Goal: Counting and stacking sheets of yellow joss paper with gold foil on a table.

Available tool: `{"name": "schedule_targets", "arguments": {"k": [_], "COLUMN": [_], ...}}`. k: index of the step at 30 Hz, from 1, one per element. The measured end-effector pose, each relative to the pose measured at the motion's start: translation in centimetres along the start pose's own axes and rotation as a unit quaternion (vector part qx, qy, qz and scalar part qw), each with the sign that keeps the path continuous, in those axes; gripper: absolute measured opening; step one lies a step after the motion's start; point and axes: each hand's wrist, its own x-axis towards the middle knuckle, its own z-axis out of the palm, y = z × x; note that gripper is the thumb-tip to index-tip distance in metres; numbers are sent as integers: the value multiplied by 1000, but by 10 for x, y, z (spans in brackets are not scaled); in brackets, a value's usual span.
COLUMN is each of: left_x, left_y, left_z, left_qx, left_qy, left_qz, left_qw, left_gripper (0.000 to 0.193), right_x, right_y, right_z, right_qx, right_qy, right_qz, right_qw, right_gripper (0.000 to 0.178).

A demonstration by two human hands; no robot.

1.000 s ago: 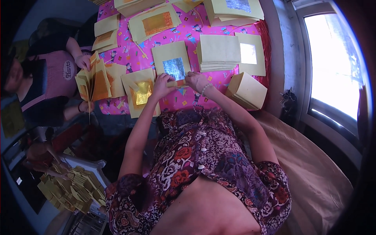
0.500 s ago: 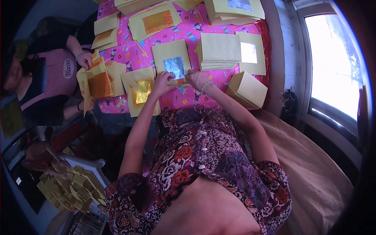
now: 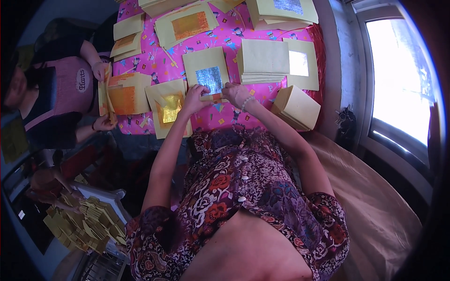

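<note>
In front of me lies a pale yellow sheet of joss paper (image 3: 192,63) with a silver foil square. Along its near edge a narrow folded strip of joss paper (image 3: 216,97) shows an orange patch. My left hand (image 3: 197,97) pinches the strip's left end, thumb below and fingers above. At its right end, the bent fingers of my right hand (image 3: 236,93) press on the strip. Whether strip and silver sheet are one piece, I cannot tell. Left of my left hand is a gold-foil sheet (image 3: 169,108), a loose yellow scrap on its upper part.
A pink patterned cloth (image 3: 215,122) covers the table. Thick paper stacks (image 3: 265,58) stand on the right, one folded stack (image 3: 296,108) near the edge. At left a co-worker in a pink apron (image 3: 65,89) handles orange-marked sheets (image 3: 126,99). A window (image 3: 398,75) is on the right.
My hands stay at the strip, almost unmoved. The co-worker's hands have closed their sheet into a narrower fold, uncovering more of the orange-marked paper beside it.
</note>
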Motion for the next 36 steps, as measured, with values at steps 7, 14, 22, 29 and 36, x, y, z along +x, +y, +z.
{"name": "schedule_targets", "arguments": {"k": [7, 14, 22, 29, 36], "left_x": [-6, 6, 29, 41, 51], "left_y": [6, 0, -8, -30, -58], "left_z": [-8, -29, -61, -86, -80], "left_qx": [165, 79, -11, -249, -48], "left_qy": [20, -14, -117, -111, -80], "left_qz": [80, -13, -40, -63, -127], "left_qw": [983, 997, 992, 960, 987], "left_gripper": [24, 16, 22, 41, 34], "right_x": [-4, -14, 5, 29, 52], "right_y": [-1, -16, -15, -12, -21], "right_z": [3, -6, 11, -1, -28], "right_qx": [-25, 200, 249, 237, 309], "right_qy": [55, 137, 213, 235, 195], "right_qz": [8, 57, 139, 175, 265], "right_qw": [998, 968, 934, 926, 892], "right_gripper": [15, 30, 15, 16, 15]}}
